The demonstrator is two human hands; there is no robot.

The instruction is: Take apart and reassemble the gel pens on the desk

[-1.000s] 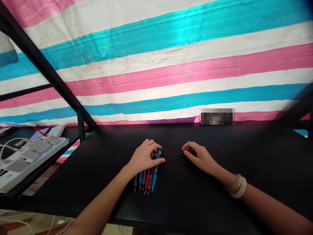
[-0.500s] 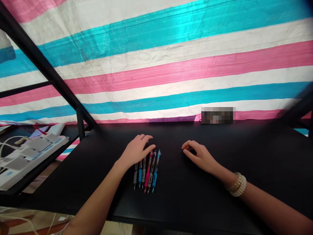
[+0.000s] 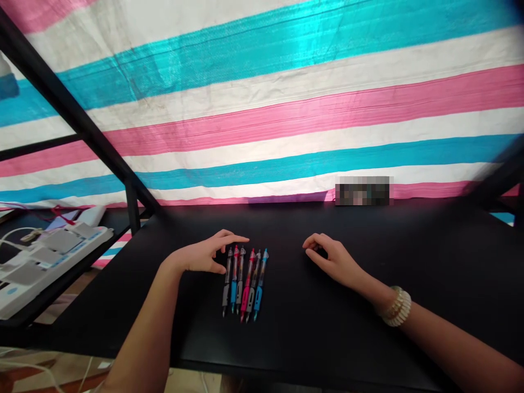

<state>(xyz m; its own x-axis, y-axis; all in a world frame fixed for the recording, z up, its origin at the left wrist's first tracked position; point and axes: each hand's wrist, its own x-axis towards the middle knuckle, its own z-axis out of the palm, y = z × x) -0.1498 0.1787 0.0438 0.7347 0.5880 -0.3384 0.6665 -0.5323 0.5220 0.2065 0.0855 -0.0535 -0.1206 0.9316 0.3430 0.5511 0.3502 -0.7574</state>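
Note:
Several click pens lie side by side on the black table (image 3: 311, 322), tips toward me: a grey-grip pen (image 3: 226, 289) at the left end, a red-grip pen (image 3: 246, 292) near the middle, a blue-grip pen (image 3: 260, 289) at the right end. Over the upper left of the row is my left hand (image 3: 204, 255), open, index finger stretched across the pen tops and thumb beside the leftmost pen; I cannot tell whether it touches them. Apart from the pens, my right hand (image 3: 338, 262) rests on the table, loosely curled and empty, with a slight gap between thumb and fingers.
A white power strip (image 3: 53, 265) with plugs and cables sits on a lower surface at the left. Black frame bars (image 3: 82, 125) slope along both sides. Behind the table hangs a striped sheet (image 3: 262, 120), with a blurred-out object (image 3: 362, 192) at its foot.
My left hand has drawn left and turned, its fingers now pointing right, uncovering the tops of the pens. My right hand has stayed in place.

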